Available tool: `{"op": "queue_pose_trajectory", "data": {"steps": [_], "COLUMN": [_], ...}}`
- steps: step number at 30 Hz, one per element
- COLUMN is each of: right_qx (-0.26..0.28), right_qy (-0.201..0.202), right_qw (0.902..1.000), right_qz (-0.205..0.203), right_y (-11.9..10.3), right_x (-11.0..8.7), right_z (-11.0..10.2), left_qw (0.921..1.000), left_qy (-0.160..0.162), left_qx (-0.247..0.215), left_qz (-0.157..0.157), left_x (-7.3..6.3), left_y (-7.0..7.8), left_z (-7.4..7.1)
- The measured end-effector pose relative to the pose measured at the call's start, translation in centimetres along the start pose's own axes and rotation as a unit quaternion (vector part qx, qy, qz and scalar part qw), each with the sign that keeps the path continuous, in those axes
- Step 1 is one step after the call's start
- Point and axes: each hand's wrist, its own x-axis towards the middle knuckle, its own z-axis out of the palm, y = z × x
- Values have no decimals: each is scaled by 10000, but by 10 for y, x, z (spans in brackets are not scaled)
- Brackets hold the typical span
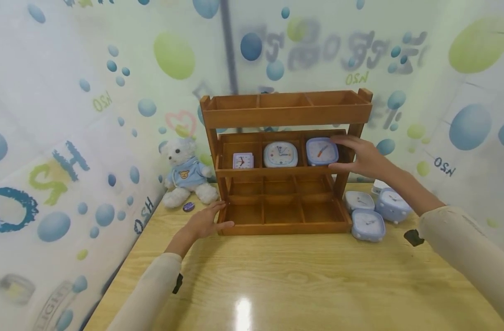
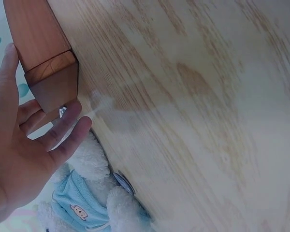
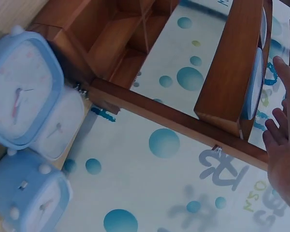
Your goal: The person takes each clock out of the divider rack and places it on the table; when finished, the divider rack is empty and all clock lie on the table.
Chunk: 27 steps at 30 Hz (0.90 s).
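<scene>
A three-tier brown wooden shelf [image 1: 285, 228] stands on the table. In its middle tier sit a small lilac square clock [image 1: 243, 161], a white clock with a pale blue rim [image 1: 280, 154] and a blue clock [image 1: 322, 151] in the right compartment. My right hand [image 1: 361, 158] is beside the blue clock's right edge, thumb and fingers spread apart; in the right wrist view this hand [image 3: 285, 140] has loosely bent fingers. At the shelf's lower left corner, my left hand [image 1: 204, 221] rests with spread fingers, also seen against the wood as the left hand [image 2: 34, 135] in the left wrist view.
Several blue and white clocks [image 1: 368, 225] stand on the table right of the shelf. On the left, a white teddy bear [image 1: 186, 172] in a blue top leans near the patterned wall covering, with a small purple oval item [image 1: 188, 207] beside it.
</scene>
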Motion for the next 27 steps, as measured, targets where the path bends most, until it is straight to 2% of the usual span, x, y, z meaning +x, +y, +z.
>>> {"op": "queue_pose_trajectory", "data": {"steps": [4, 8, 14, 21, 27], "right_qx": [82, 184, 163, 21, 205], "right_qy": [-182, -342, -701, -919, -1205], "right_qw": [9998, 9990, 9958, 9938, 9885], "right_qz": [17, 205, 564, 621, 889], "right_y": [3, 3, 6, 13, 13], "right_x": [13, 20, 27, 33, 35], "right_z": [8, 13, 18, 22, 21], "left_qw": [10000, 10000, 10000, 10000, 10000], "left_qy": [-27, 13, 18, -3, 16], "left_qx": [4, -14, -4, 11, 54], "left_qz": [7, 29, -17, -61, -42], "left_x": [-1, -1, -1, 1, 3], "left_y": [-1, -2, -3, -4, -4], "left_z": [2, 4, 4, 4, 3]}}
